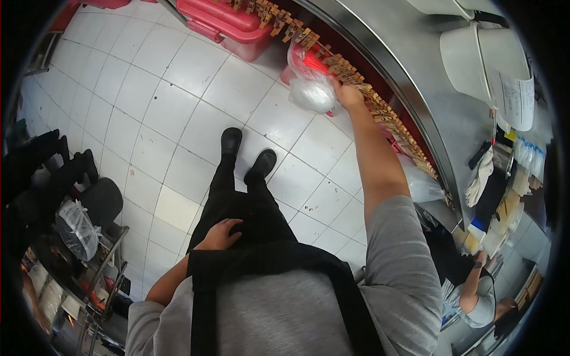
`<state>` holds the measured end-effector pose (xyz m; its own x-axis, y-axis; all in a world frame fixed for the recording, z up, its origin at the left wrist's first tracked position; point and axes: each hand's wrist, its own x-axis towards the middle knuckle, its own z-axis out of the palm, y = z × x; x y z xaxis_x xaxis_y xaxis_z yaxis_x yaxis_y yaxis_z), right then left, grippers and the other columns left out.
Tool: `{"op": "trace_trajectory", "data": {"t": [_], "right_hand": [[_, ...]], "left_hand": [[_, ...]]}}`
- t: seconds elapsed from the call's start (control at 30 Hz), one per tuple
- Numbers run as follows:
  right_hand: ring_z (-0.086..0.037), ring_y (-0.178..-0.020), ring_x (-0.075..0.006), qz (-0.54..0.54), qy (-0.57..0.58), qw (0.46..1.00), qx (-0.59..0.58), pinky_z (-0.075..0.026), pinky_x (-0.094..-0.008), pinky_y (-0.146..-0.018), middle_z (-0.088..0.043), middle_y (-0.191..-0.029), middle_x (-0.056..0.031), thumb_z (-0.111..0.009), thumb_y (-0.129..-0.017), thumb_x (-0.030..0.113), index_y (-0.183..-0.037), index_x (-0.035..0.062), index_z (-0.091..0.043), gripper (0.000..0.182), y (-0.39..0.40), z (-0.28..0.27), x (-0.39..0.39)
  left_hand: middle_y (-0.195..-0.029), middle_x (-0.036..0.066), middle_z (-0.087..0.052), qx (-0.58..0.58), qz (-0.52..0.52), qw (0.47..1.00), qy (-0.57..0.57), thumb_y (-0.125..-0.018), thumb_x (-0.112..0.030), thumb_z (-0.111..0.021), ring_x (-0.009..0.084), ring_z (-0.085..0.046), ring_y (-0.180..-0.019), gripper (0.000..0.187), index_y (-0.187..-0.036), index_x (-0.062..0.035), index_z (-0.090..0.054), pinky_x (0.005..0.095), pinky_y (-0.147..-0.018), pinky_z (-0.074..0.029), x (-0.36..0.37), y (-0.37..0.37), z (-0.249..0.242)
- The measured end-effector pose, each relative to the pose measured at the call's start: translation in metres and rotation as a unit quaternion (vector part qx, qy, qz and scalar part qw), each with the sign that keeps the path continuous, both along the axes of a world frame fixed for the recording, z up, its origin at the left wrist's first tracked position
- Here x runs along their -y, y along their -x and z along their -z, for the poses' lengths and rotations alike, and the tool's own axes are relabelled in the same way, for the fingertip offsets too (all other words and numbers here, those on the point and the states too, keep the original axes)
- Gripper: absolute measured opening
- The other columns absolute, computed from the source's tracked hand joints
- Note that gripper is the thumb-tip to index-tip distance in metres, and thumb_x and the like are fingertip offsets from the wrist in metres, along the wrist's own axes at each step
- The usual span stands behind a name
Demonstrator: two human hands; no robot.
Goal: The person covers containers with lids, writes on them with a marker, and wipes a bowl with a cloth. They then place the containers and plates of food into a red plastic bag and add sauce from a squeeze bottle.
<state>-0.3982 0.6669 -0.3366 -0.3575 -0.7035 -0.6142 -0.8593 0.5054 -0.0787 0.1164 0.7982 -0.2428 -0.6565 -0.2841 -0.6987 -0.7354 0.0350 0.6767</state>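
Observation:
My right hand (349, 95) reaches out to the row of wooden clothespins (380, 113) along the metal counter's edge. Its fingers are closed on the side of a clear plastic bag (314, 94), which hangs below the pins; the fingertips are partly hidden. Something red (316, 62) shows at the top of the bag. Lower down, my left hand (221, 235) rests against my black apron, fingers apart and slightly bent, holding nothing.
A red lidded bin (234, 26) stands on the tiled floor beyond the bag. The steel counter (386, 44) curves along the right, with white containers (475, 65) on it. A co-worker (478, 296) is at lower right. Racks and a black bin (101, 202) are left.

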Motion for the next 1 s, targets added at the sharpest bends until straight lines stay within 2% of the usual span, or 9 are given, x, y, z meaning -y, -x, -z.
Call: {"op": "trace_trajectory", "data": {"t": [0.1,0.27,0.57,0.67,0.73,0.8,0.83,0.93,1.0], "right_hand": [[-0.064,-0.082,-0.0292,0.055,0.107,0.989,0.087,-0.048,-0.0432,-0.076,-0.064,-0.101,-0.0160,-0.032,-0.091,0.055,-0.127,0.0143,-0.047,0.057,0.024,0.031,-0.019],[-0.055,-0.090,-0.0258,0.094,0.299,0.946,-0.085,-0.043,-0.0406,-0.080,-0.058,-0.106,-0.0120,-0.032,-0.092,0.052,-0.126,0.0137,-0.048,0.054,0.055,0.075,-0.030],[-0.039,-0.124,-0.0339,-0.030,0.402,0.903,-0.146,-0.024,-0.0654,-0.094,-0.045,-0.133,-0.0080,-0.050,-0.088,0.025,-0.110,0.0086,-0.060,0.029,-0.113,-0.031,-0.084],[-0.034,-0.128,-0.0344,0.070,0.315,0.939,-0.117,-0.023,-0.0580,-0.102,-0.043,-0.136,-0.0094,-0.045,-0.091,0.029,-0.115,0.0109,-0.058,0.033,-0.086,-0.034,-0.039],[-0.033,-0.129,-0.0366,0.240,0.145,0.951,0.128,-0.022,-0.0483,-0.107,-0.043,-0.135,-0.0135,-0.039,-0.093,0.039,-0.122,0.0130,-0.053,0.041,-0.046,-0.055,0.008],[-0.043,-0.121,-0.0379,0.195,0.194,0.952,0.131,-0.031,-0.0390,-0.103,-0.050,-0.126,-0.0203,-0.036,-0.092,0.047,-0.123,0.0089,-0.051,0.051,-0.030,-0.019,0.028],[-0.046,-0.117,-0.0377,0.182,0.088,0.976,0.085,-0.032,-0.0391,-0.102,-0.052,-0.122,-0.0226,-0.036,-0.090,0.053,-0.125,0.0036,-0.049,0.062,-0.045,-0.074,0.026],[-0.044,-0.120,-0.0371,0.230,0.199,0.935,0.183,-0.032,-0.0394,-0.102,-0.049,-0.126,-0.0223,-0.035,-0.089,0.057,-0.126,0.0006,-0.047,0.069,-0.021,-0.043,-0.050],[-0.044,-0.119,-0.0400,0.224,0.172,0.958,0.039,-0.034,-0.0448,-0.100,-0.050,-0.128,-0.0196,-0.036,-0.089,0.056,-0.124,0.0006,-0.049,0.066,0.008,-0.024,-0.123]], "left_hand": [[-0.113,0.014,-0.057,-0.009,0.010,1.000,-0.015,-0.081,-0.021,-0.062,0.0314,-0.056,-0.103,0.037,-0.116,-0.0086,-0.055,0.0373,-0.089,-0.045,0.009,0.004,-0.005],[-0.113,0.014,-0.057,-0.058,0.044,0.997,-0.032,-0.081,-0.024,-0.063,0.0310,-0.055,-0.106,0.036,-0.113,-0.0073,-0.057,0.0373,-0.091,-0.044,0.012,0.004,0.001],[-0.115,0.014,-0.057,-0.029,-0.057,0.997,-0.046,-0.082,-0.026,-0.063,0.0302,-0.055,-0.107,0.040,-0.117,-0.0078,-0.055,0.0360,-0.092,-0.043,0.013,0.003,0.015],[-0.114,0.014,-0.057,-0.029,-0.054,0.997,-0.055,-0.082,-0.026,-0.063,0.0295,-0.055,-0.106,0.042,-0.120,-0.0081,-0.054,0.0352,-0.092,-0.043,0.033,0.030,0.013],[-0.114,0.014,-0.058,-0.049,-0.039,0.997,-0.054,-0.082,-0.026,-0.063,0.0290,-0.056,-0.105,0.043,-0.120,-0.0081,-0.053,0.0344,-0.091,-0.044,0.038,0.050,0.021],[-0.113,0.014,-0.058,-0.089,-0.028,0.995,-0.042,-0.082,-0.026,-0.063,0.0285,-0.056,-0.103,0.044,-0.121,-0.0080,-0.053,0.0332,-0.089,-0.045,0.036,0.067,0.036],[-0.115,0.014,-0.057,-0.082,-0.023,0.995,-0.052,-0.082,-0.027,-0.063,0.0284,-0.055,-0.106,0.043,-0.120,-0.0087,-0.053,0.0345,-0.090,-0.044,0.039,0.068,0.033],[-0.120,0.012,-0.055,-0.050,0.042,0.998,-0.020,-0.084,-0.032,-0.060,0.0286,-0.049,-0.115,0.042,-0.120,-0.0110,-0.054,0.0396,-0.096,-0.038,0.038,0.062,0.029],[-0.124,0.009,-0.052,-0.017,0.151,0.984,0.093,-0.084,-0.035,-0.058,0.0291,-0.043,-0.122,0.042,-0.119,-0.0127,-0.055,0.0445,-0.101,-0.032,0.028,0.030,0.051]]}}
